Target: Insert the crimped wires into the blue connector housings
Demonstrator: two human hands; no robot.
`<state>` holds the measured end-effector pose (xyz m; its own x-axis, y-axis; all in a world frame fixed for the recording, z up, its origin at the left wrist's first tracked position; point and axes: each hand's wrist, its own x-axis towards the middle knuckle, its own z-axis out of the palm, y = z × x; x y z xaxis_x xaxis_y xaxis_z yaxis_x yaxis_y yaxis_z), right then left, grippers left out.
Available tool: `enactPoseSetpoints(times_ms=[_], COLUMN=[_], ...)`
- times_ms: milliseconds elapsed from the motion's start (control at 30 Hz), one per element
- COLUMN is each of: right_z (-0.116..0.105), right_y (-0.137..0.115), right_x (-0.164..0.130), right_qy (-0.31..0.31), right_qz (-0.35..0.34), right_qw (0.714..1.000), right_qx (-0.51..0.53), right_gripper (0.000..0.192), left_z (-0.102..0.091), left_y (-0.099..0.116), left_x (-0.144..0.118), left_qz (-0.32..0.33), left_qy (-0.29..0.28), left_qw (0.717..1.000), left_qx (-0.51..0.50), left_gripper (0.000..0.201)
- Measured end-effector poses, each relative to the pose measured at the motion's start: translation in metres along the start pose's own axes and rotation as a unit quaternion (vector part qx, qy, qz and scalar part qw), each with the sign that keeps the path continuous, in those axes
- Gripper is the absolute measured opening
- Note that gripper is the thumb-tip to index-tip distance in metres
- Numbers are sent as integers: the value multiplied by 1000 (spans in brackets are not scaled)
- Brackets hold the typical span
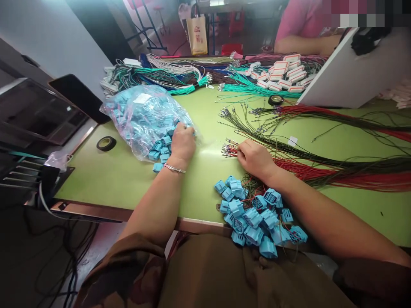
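My left hand (pixel 183 143) is closed at the mouth of a clear plastic bag (pixel 141 100) full of light-blue connector housings. Bits of blue show beside its fingers, but what they grip is hidden. Loose blue housings (pixel 160 149) lie by the wrist. My right hand (pixel 255 157) is closed over a bundle of red wires (pixel 308 171), whose crimped metal ends (pixel 228 149) poke out to its left. Below the right forearm, a pile of blue connectors (pixel 253 218) with wires attached hangs over the table's front edge.
Dark wires (pixel 289 147) stretch across the right side. White connectors (pixel 285 75) and teal wires (pixel 189 87) lie at the back, near a white panel (pixel 340 72). Tape rolls (pixel 106 143) and a dark flat screen (pixel 77 96) are at left. A person in pink (pixel 298 25) sits opposite.
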<state>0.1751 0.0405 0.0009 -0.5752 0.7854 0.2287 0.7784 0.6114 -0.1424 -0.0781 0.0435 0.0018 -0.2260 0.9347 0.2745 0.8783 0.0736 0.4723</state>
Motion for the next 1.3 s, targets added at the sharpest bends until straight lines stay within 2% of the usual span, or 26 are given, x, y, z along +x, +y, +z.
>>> enactPoseSetpoints(times_ms=[100, 167, 233, 300, 367, 433, 533, 633, 700, 733, 833, 900, 1100, 1200, 1300], right_z=[2, 4, 6, 8, 9, 7, 0, -8, -8, -7, -1, 2, -5, -10, -12], right_y=[2, 4, 7, 10, 12, 11, 5, -1, -1, 0, 5, 8, 7, 5, 4], right_x=[0, 0, 1, 2, 3, 4, 5, 4, 3, 2, -1, -2, -6, -9, -12], right_qy=[-4, -7, 1, 26, 51, 64, 77, 92, 78, 64, 30, 42, 131, 136, 132], right_qz=[3, 2, 2, 5, 16, 30, 42, 59, 79, 91, 125, 128, 38, -9, -33], right_qw=[999, 998, 996, 990, 979, 964, 940, 910, 889, 879, 859, 864, 935, 962, 977], right_qx=[37, 62, 92, 137, 195, 255, 330, 399, 444, 463, 495, 485, 329, 235, 165], right_gripper=[19, 19, 19, 19, 17, 15, 14, 16, 18, 20, 24, 24, 15, 18, 22], left_z=[-4, -14, -28, -41, -49, -47, -33, -16, -8, -5, 2, 5, 8, 8, 9], left_y=[2, 4, 8, 17, 29, 43, 57, 62, 62, 61, 60, 59, 58, 59, 58], left_x=[-3, -6, -10, -16, -24, -31, -37, -38, -39, -39, -40, -41, -42, -42, -43], left_qz=[-11, -8, -10, -20, -37, -55, -98, -166, -199, -208, -217, -215, -224, -226, -224], left_qy=[-5, -12, 6, 36, 33, -26, -136, -189, -209, -217, -232, -241, -254, -255, -267], left_qw=[1000, 999, 1000, 999, 988, 948, 837, 736, 690, 676, 664, 663, 662, 661, 660], left_qx=[18, 29, 24, -28, -147, -312, -521, -628, -664, -673, -677, -675, -669, -669, -666], left_gripper=[16, 18, 18, 19, 23, 29, 35, 27, 22, 21, 21, 22, 24, 22, 22])
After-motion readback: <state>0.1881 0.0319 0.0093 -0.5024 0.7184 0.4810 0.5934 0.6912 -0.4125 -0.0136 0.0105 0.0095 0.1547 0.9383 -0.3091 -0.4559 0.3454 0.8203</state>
